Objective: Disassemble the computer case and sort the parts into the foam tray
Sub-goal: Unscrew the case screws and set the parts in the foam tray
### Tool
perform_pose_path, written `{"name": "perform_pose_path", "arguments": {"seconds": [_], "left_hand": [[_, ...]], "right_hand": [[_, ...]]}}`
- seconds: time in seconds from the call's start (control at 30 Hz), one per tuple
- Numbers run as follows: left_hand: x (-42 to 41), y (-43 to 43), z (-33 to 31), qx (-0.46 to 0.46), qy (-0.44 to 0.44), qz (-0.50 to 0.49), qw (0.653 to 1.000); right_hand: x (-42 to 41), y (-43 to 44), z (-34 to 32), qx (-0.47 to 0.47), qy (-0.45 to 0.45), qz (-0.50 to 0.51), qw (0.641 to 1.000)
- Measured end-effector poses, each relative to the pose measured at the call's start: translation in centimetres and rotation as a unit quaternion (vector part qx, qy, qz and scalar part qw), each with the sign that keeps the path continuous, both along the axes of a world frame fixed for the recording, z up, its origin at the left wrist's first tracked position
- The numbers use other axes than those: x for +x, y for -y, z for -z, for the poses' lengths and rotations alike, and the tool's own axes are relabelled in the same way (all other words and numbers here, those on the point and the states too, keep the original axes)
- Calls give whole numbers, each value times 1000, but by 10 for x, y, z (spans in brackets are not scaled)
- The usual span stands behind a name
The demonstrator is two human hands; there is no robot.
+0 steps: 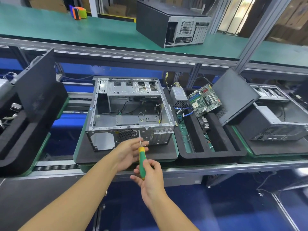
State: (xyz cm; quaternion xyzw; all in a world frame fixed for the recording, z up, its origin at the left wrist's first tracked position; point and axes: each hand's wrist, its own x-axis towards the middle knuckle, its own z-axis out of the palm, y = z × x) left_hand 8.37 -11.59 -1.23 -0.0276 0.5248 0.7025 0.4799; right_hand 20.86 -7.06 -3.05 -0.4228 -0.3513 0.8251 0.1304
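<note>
At the centre of the frame the open grey metal computer case (130, 110) is lying on its side on a black foam pad (163, 152). Its rear panel is facing the lower edge and sitting just back from the pad's near rim, leaving a bare strip of pad in front. Just right of it, the black foam tray with long slots (211, 152) is holding a green motherboard (205, 100) and a grey power supply box (178, 95) at its far end — the near slots are showing open room.

The right hand (150, 177) is gripping the green-and-yellow-handled screwdriver (142, 161), whose tip is meeting the rear panel beside the round fan grille. The left hand (128, 152) is lying straight-fingered against the shaft, holding nothing. Whether the tip is sitting in a screw is too small to tell.

A black side panel (233, 95) is leaning over the tray's right side, hiding whatever is behind it. The pads are resting on a roller conveyor (55, 167). On the green shelf (83, 30) at the top of the frame, a second black case (155, 19) is standing.
</note>
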Motion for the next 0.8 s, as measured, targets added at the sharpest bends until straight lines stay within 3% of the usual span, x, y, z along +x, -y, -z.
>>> {"name": "perform_pose_path", "arguments": {"seconds": [0.1, 0.37, 0.63, 0.8], "left_hand": [[-16, -20, -6, -46, -10, -113, 993], [-28, -44, 3, -82, 29, -181, 980], [-24, -46, 4, -52, 22, -184, 981], [-12, -47, 9, -39, 81, -138, 986]], "right_hand": [[3, -1, 5, 38, 15, 10, 999], [6, -8, 3, 100, 35, -16, 994], [22, -26, -9, 240, 14, -72, 968], [28, -37, -16, 219, -61, -65, 972]]}}
